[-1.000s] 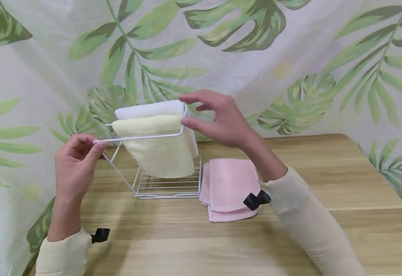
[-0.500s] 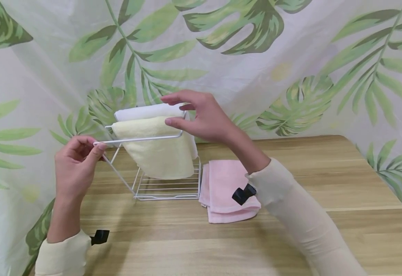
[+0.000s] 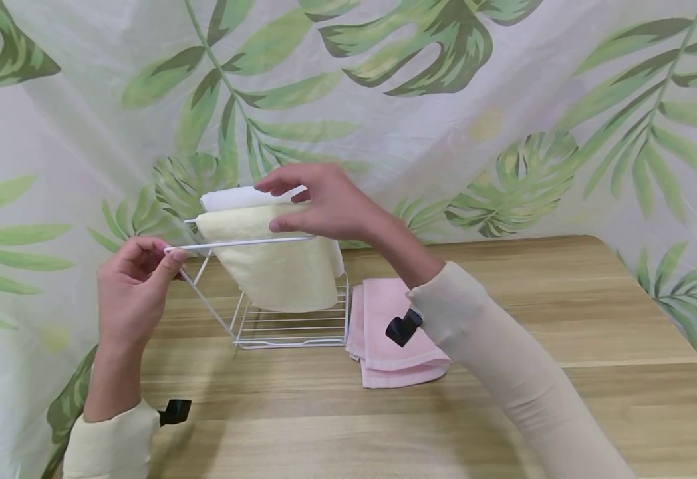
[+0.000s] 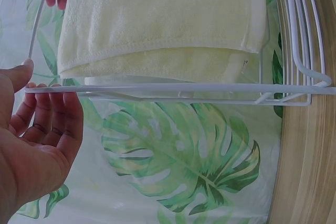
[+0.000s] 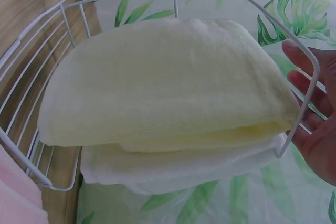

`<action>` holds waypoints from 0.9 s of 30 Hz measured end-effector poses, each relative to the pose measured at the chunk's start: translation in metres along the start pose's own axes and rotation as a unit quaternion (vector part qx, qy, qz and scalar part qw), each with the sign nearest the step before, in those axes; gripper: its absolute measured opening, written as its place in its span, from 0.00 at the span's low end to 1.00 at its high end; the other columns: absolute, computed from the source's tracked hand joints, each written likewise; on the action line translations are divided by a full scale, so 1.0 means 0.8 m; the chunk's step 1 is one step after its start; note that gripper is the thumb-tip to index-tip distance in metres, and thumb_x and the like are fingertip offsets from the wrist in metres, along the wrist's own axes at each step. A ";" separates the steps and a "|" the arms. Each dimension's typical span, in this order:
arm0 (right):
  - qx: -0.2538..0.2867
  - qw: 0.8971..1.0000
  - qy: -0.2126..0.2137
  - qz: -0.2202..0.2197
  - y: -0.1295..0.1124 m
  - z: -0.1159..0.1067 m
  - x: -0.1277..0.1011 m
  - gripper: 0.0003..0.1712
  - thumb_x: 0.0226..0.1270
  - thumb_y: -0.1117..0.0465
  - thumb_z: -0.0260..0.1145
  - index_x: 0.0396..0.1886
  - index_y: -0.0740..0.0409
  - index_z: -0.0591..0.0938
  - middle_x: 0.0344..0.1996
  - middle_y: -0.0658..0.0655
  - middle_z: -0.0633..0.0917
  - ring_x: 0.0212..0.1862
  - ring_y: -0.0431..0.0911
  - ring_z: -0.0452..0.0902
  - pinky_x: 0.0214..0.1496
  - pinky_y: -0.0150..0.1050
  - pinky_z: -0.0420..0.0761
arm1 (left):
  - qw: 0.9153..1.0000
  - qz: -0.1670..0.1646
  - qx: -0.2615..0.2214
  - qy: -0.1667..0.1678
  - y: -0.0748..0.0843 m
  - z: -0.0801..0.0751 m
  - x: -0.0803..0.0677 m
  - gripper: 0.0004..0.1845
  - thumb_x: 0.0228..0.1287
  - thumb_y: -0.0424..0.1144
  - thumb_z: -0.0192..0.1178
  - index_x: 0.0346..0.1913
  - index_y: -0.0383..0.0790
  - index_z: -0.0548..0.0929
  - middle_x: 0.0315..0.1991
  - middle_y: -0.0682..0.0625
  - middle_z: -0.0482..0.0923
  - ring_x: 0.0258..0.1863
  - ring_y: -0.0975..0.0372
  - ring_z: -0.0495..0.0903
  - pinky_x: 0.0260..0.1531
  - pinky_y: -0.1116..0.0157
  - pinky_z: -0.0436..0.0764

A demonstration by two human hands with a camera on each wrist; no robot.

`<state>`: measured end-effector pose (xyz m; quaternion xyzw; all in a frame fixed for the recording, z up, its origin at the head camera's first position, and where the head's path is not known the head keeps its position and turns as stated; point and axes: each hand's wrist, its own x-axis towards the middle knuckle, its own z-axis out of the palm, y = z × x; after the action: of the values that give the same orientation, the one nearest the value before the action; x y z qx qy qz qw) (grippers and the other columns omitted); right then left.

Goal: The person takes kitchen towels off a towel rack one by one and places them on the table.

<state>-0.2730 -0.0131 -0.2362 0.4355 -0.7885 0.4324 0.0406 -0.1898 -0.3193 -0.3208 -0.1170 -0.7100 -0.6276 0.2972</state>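
Observation:
A white wire rack (image 3: 288, 329) stands on the wooden table. A yellow towel (image 3: 282, 273) hangs over its middle bar and a white towel (image 3: 229, 197) over the bar behind. My left hand (image 3: 169, 253) pinches the left end of the rack's front bar (image 4: 157, 88) between thumb and fingers. My right hand (image 3: 282, 206) hovers over the towels' tops, thumb touching the yellow towel (image 5: 168, 82) by the front bar, fingers arched above the white towel. In the right wrist view its straight fingers (image 5: 310, 93) lie just outside the bar's corner.
A folded pink towel (image 3: 384, 352) lies on the table (image 3: 564, 313) right of the rack, partly under my right forearm. A leaf-print curtain (image 3: 444, 100) hangs close behind and on both sides. The table runs on to the front and right.
My right hand has slid left from the rack's right corner to above the towels' middle. The left hand and the rack have stayed put.

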 end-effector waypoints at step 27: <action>-0.138 0.985 -0.082 0.058 -0.004 0.013 0.025 0.16 0.73 0.56 0.76 0.57 0.50 0.90 0.48 0.47 0.93 0.53 0.40 0.85 0.60 0.34 0.82 | 1.000 0.003 0.016 0.007 0.001 0.004 -0.001 0.06 0.67 0.19 0.68 0.38 0.31 0.84 0.27 0.51 0.85 0.23 0.63 0.81 0.27 0.76 0.86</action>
<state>-0.2799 -0.0345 -0.2315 0.4128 -0.8654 0.2838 0.0104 -0.1896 -0.3160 -0.3211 -0.1102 -0.7173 -0.6164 0.3055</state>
